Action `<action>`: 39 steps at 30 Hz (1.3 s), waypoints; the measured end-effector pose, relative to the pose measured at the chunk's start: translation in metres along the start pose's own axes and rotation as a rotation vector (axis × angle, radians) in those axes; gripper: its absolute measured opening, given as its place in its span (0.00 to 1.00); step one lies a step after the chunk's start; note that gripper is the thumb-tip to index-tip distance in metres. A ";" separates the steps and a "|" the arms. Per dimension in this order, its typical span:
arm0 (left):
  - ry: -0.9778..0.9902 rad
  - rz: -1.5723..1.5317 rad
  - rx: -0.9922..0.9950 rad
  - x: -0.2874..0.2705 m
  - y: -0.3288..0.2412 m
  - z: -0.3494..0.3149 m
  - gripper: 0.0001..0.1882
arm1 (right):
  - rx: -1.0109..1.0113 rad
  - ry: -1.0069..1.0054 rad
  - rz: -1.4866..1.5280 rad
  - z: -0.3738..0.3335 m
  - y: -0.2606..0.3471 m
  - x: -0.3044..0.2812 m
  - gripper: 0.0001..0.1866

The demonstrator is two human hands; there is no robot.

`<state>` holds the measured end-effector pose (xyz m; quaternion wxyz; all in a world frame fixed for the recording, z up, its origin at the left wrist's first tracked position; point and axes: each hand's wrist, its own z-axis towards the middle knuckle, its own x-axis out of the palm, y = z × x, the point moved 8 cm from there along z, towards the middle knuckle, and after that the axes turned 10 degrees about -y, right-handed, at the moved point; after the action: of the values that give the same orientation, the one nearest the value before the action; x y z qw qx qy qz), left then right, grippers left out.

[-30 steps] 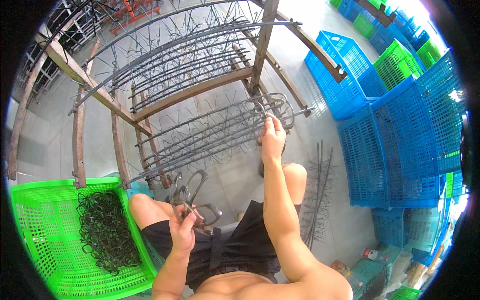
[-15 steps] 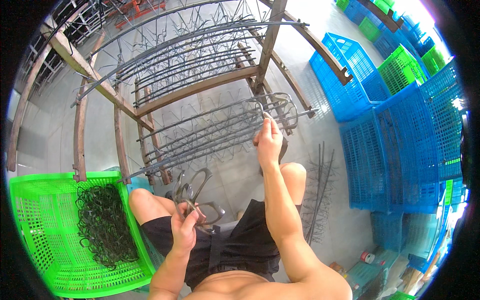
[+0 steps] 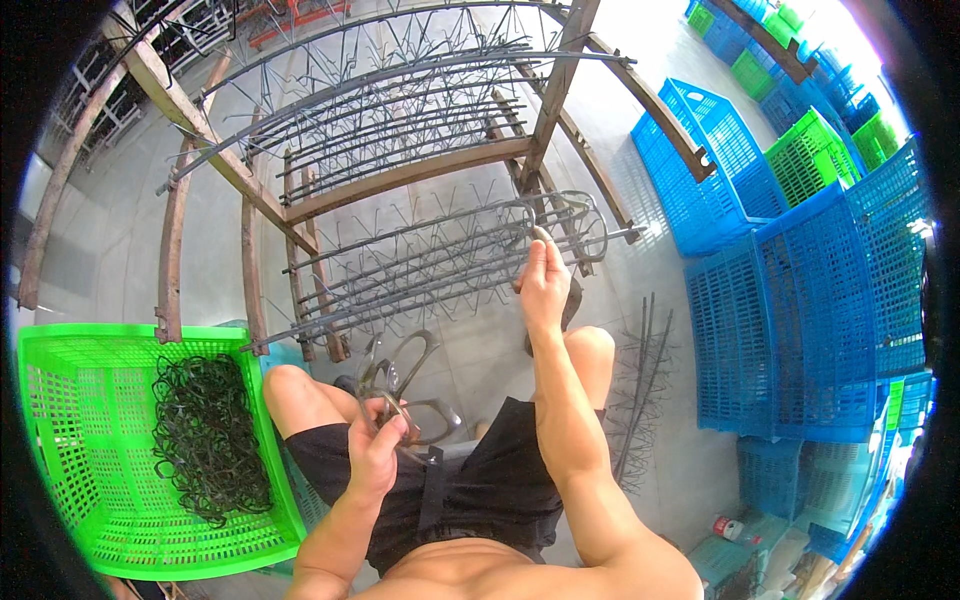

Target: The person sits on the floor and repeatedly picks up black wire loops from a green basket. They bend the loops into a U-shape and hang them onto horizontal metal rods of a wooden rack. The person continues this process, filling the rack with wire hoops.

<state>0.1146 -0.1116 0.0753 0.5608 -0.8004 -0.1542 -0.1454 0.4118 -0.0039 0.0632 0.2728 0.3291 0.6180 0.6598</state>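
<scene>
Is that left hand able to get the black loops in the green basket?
Probably yes: the black loops lie uncovered in the open green basket, but the left hand holds grey frames.

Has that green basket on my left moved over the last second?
No, the green basket keeps its place against the brown rack leg at its far rim; only the view shifted.

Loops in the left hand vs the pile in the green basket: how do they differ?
Count: a few loops in the left hand; the pile is many, tangled together.
Colour: the loops look grey-brown, the pile nearly black.
Place: the loops are held in the air; the pile lies in the green basket.
Shared: both are made up of ring-like shapes.
</scene>
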 end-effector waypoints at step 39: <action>0.019 0.614 0.680 -0.006 -0.070 -0.026 0.07 | -0.088 0.934 -0.228 -0.177 0.072 0.055 0.29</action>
<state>0.0788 -0.1136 0.1411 0.8102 -0.5780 0.0564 0.0791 0.2441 -0.0809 0.1372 0.0503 -0.0842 0.6783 0.7282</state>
